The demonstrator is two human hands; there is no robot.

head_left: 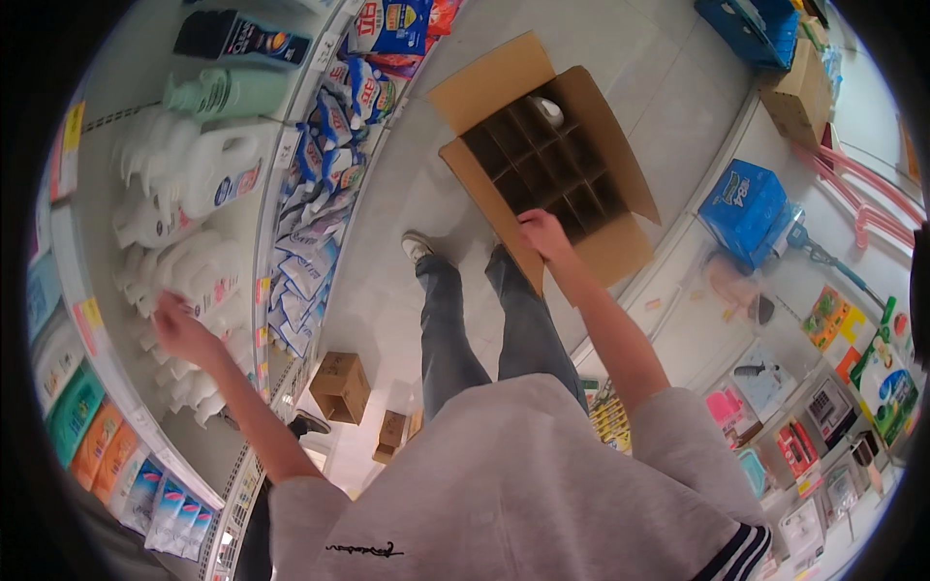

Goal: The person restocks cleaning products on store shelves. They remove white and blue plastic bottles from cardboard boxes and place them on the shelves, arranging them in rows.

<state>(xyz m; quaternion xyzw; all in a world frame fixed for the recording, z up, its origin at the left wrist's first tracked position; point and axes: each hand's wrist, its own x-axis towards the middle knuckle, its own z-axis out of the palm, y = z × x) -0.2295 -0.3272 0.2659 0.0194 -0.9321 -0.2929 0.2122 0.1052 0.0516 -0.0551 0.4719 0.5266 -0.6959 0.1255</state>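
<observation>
Open brown cardboard box with a grid of cardboard dividers sits on the pale tiled floor at 12 o'clock from the person, flaps folded out. One white rounded bottle top shows in a far cell; the other cells look dark, contents not readable.

Right hand is at the box's near edge, fingers curled on the near flap/divider rim, touching the cardboard; can't tell if it's gripping.

Left hand is out at 9 o'clock against the white plastic jugs on the white store shelf. It's motion-blurred; can't tell whether fingers are spread or closed on anything.

Around: blue-and-white refill pouches on the lower shelf, at 11 o'clock. Two small closed brown cartons on the floor at 8 o'clock by the person's feet. Blue wrapped packs at 2 o'clock. Pink plastic hangers at 3 o'clock.
</observation>
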